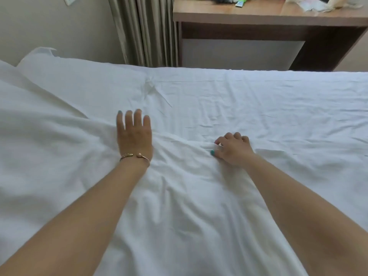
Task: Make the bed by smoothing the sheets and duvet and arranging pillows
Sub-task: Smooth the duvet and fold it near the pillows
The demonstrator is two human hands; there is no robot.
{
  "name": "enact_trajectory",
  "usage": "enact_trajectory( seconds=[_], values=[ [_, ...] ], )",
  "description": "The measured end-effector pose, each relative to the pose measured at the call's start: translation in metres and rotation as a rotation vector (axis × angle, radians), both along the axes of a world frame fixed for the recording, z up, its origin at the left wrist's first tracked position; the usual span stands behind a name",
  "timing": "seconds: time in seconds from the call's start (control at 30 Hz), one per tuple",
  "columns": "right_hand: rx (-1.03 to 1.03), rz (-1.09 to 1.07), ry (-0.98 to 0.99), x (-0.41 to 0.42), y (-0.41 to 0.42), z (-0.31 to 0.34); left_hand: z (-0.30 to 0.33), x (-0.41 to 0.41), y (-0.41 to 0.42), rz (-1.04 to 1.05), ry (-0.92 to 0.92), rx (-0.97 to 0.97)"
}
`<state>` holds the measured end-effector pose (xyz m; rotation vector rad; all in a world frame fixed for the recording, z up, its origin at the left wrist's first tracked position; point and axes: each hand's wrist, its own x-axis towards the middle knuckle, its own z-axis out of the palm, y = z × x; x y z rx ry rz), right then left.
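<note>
A white duvet [179, 196] lies rumpled across the near half of the bed, its edge running between my hands. Beyond it the white sheet [258, 100] is spread flat with small creases. My left hand [134, 136], a gold bangle on its wrist, lies with straight fingers at the duvet's edge. My right hand [233, 149] has curled fingers and pinches a fold of the duvet edge between thumb and fingers. A white pillow [83, 78] lies at the far left, partly tucked under the duvet.
A wooden desk [258, 18] with scattered small items stands beyond the bed at the back right. Grey-green curtains [143, 30] hang behind the bed's far edge, next to a beige wall [49, 26].
</note>
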<state>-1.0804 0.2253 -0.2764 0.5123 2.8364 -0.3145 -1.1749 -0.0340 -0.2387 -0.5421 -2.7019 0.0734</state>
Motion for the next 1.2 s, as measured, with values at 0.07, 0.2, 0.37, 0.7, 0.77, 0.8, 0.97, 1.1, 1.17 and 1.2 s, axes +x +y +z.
enact_trajectory(
  seconds=[0.07,0.2,0.37,0.7,0.77,0.8,0.97,1.1,1.17,1.2],
  values=[
    [0.102,-0.001,-0.009,0.014,0.028,0.017,0.003,0.050,0.034,-0.258,-0.218,0.061],
    [0.054,-0.017,0.028,0.040,0.062,0.034,-0.013,0.119,0.101,-0.130,-0.816,0.110],
    [0.381,0.040,0.080,0.038,0.087,0.046,-0.047,0.124,0.109,0.107,-0.752,-0.059],
    [0.040,0.096,0.535,0.073,0.019,-0.031,-0.077,0.112,0.100,0.214,-0.736,-0.051],
    [0.049,0.207,0.228,0.087,0.014,-0.052,-0.080,0.109,0.102,0.208,-0.734,-0.062],
    [0.032,0.174,0.112,0.086,0.017,-0.060,-0.081,0.107,0.104,0.211,-0.737,-0.081],
    [0.099,0.093,-0.056,0.069,0.011,-0.062,-0.056,0.107,0.088,0.067,-0.742,-0.290],
    [0.024,-0.063,-0.237,0.069,-0.018,-0.031,0.011,0.090,-0.018,0.026,-0.546,-0.619],
    [-0.146,-0.142,-0.268,0.067,-0.047,-0.009,0.054,0.069,-0.087,0.067,-0.421,-0.623],
    [-0.252,-0.135,-0.245,0.064,-0.067,0.006,0.075,0.058,-0.118,0.080,-0.369,-0.594]
  ],
)
